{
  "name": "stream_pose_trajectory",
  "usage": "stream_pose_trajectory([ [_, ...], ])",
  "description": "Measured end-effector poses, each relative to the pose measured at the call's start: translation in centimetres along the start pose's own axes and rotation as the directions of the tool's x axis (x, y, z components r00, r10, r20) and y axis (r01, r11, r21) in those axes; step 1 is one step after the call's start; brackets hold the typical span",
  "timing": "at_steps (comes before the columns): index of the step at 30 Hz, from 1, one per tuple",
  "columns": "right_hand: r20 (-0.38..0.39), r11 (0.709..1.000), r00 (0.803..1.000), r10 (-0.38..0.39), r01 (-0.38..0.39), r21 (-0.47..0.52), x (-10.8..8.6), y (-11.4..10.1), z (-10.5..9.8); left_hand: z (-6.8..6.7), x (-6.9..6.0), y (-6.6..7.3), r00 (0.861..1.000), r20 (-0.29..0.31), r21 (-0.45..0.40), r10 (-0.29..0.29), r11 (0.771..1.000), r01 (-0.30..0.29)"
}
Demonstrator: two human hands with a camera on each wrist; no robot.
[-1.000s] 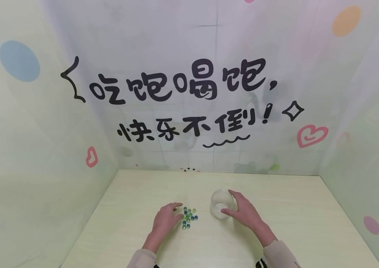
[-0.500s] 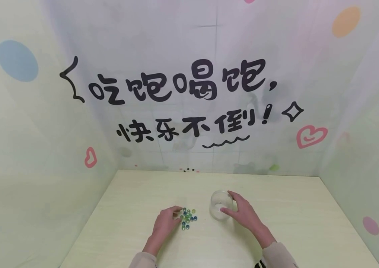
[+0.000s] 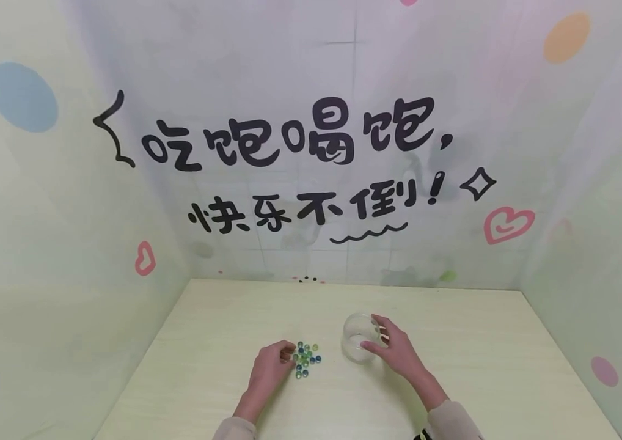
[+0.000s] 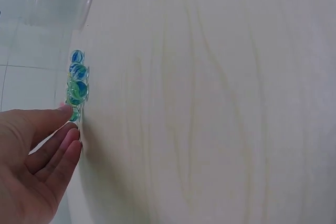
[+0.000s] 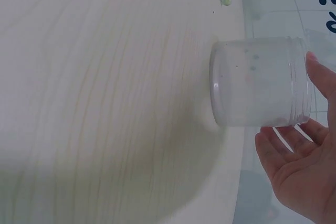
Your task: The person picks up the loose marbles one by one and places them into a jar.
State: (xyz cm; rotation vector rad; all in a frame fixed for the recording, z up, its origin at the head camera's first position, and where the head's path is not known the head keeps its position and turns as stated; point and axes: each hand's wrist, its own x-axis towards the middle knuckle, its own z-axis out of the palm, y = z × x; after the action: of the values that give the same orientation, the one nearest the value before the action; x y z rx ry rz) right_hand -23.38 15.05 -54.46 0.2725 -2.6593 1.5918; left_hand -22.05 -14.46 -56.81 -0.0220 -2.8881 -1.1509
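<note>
Blue and green glass marbles [image 3: 306, 360] lie in a loose cluster on the table. At the cluster's left edge is my left hand [image 3: 269, 370], its thumb and curled fingers closed about one marble [image 4: 74, 114], partly hidden by the fingertips. To the right of the marbles a clear, lidless jar [image 3: 358, 348] stands upright. My right hand [image 3: 399, 351] grips this jar near its rim, thumb on one side and fingers on the other, as the right wrist view also shows. No marbles can be seen inside the jar.
The pale wood-grain table [image 3: 223, 318] carries the jar and marbles. A printed cloth backdrop [image 3: 311, 256] with black lettering rises behind its far edge, and cloth walls flank both sides.
My left thumb and fingers have drawn together at the left edge of the marbles. The right hand keeps its hold on the jar, which stays in place; the head view shifts slightly.
</note>
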Motion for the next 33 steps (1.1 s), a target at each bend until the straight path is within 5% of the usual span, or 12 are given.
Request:
stream_pose_trajectory([
  [10, 0.014, 0.996, 1.0, 0.025, -0.026, 0.084, 0.2, -0.3, -0.2, 0.5, 0.3, -0.5, 0.999, -0.034, -0.017, 0.001, 1.0, -0.002],
  [33, 0.001, 0.995, 1.0, 0.027, -0.027, 0.096, 0.2, -0.2, 0.2, 1.0, 0.2, -0.1, 0.996, -0.081, 0.039, -0.033, 0.999, 0.037],
])
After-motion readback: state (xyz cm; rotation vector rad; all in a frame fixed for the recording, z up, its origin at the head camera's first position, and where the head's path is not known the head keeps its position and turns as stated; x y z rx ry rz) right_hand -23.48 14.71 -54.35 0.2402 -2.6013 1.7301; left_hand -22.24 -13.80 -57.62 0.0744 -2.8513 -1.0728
